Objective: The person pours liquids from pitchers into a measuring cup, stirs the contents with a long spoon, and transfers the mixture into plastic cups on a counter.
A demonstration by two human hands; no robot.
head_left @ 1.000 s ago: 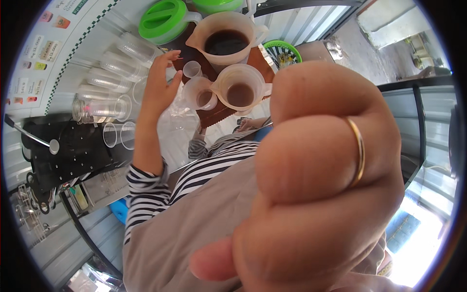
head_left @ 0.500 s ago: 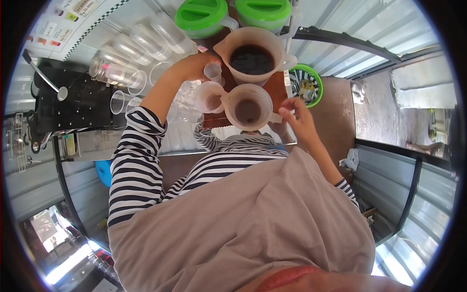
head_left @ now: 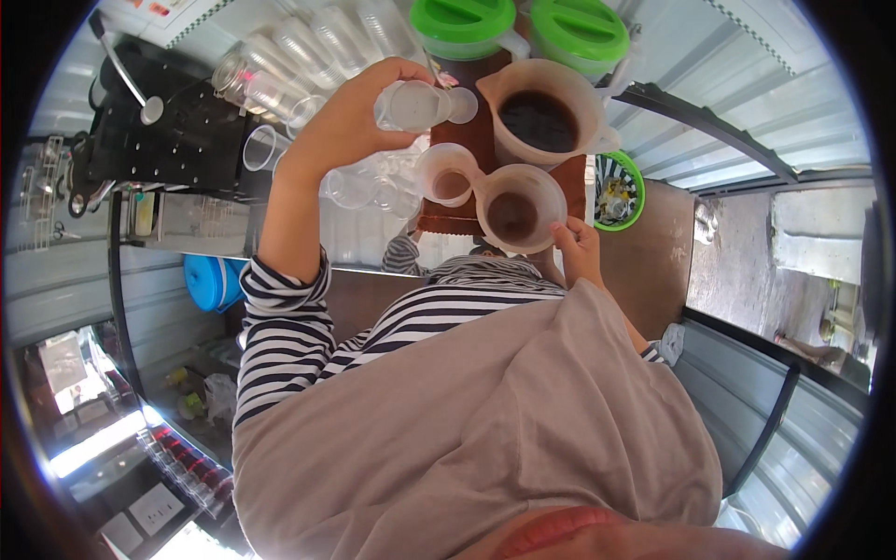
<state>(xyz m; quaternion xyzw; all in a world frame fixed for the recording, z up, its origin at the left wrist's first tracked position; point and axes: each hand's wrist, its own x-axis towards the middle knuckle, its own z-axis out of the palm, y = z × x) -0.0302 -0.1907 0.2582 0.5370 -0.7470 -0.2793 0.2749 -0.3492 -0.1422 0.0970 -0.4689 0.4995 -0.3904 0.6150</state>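
My left hand (head_left: 350, 117), raised at the upper left, grips a translucent plastic measuring cup (head_left: 411, 105) tipped sideways. A smaller round cup shape (head_left: 462, 105) shows at its right end; whether the two are one piece I cannot tell. Below it stands a small translucent cup (head_left: 446, 175) with brown liquid in the bottom. Its rim meets the spout of a small plastic pitcher (head_left: 521, 207), which also holds brown liquid. At that pitcher's right side, my right hand (head_left: 579, 250) has its fingers closed on the handle. Behind stands a larger pitcher (head_left: 551, 107) of dark liquid.
Two pitchers with green lids (head_left: 464, 21) stand at the back. Several stacks of clear plastic cups (head_left: 322, 51) lie at the upper left, beside a black perforated machine (head_left: 168, 154). A green basket (head_left: 638, 191) sits right of the brown counter mat (head_left: 467, 140).
My left hand has come up with the measuring cup, turning it sideways. My right hand has closed on the small pitcher's handle. The whole view has shifted, so things appear further right.
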